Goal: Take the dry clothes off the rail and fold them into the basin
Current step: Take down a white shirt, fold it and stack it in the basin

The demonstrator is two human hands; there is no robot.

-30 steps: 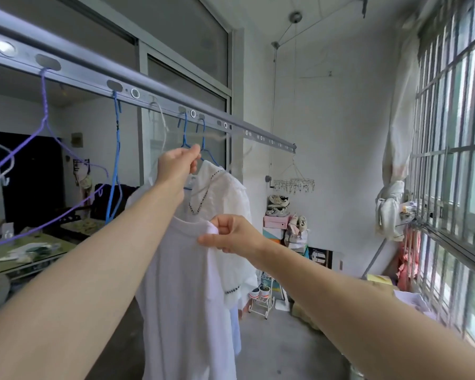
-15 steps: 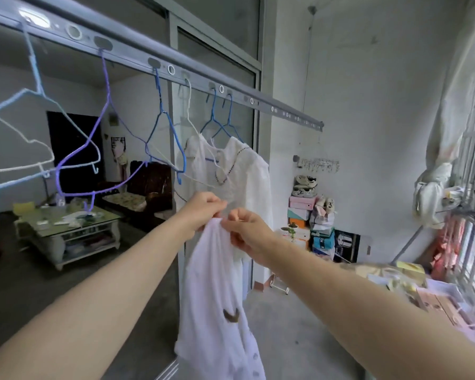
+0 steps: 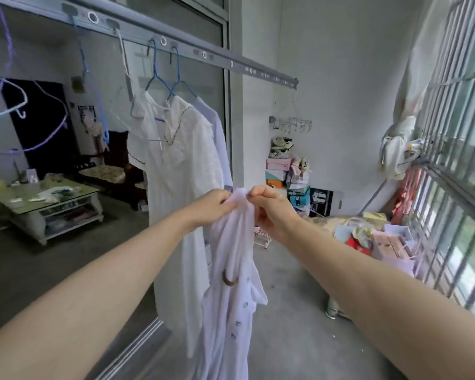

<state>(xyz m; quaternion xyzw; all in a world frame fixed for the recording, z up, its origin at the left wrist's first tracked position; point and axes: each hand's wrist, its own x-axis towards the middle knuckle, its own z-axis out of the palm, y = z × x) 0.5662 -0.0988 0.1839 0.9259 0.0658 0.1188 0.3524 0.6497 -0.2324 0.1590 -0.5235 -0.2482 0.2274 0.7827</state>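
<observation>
A white garment [image 3: 231,292] with blue dots and a brown mark hangs down in front of me, off the rail. My left hand [image 3: 210,207] and my right hand [image 3: 269,205] pinch its bunched top edge side by side at chest height. Behind them a white dress [image 3: 176,165] with dark trim still hangs on blue hangers [image 3: 162,78] from the grey rail [image 3: 217,60]. A pale blue garment [image 3: 217,127] hangs just behind it. No basin is in view.
Empty hangers [image 3: 39,105] dangle from the rail's left part. A low table [image 3: 47,204] stands in the room at left. Stacked shoeboxes [image 3: 285,174] sit by the far wall, clutter [image 3: 373,237] lies under the barred window [image 3: 450,160], bare concrete floor [image 3: 285,338] ahead.
The white garment came off its hanger and down from the rail. Both hands dropped from rail height to chest height and came together on its top edge.
</observation>
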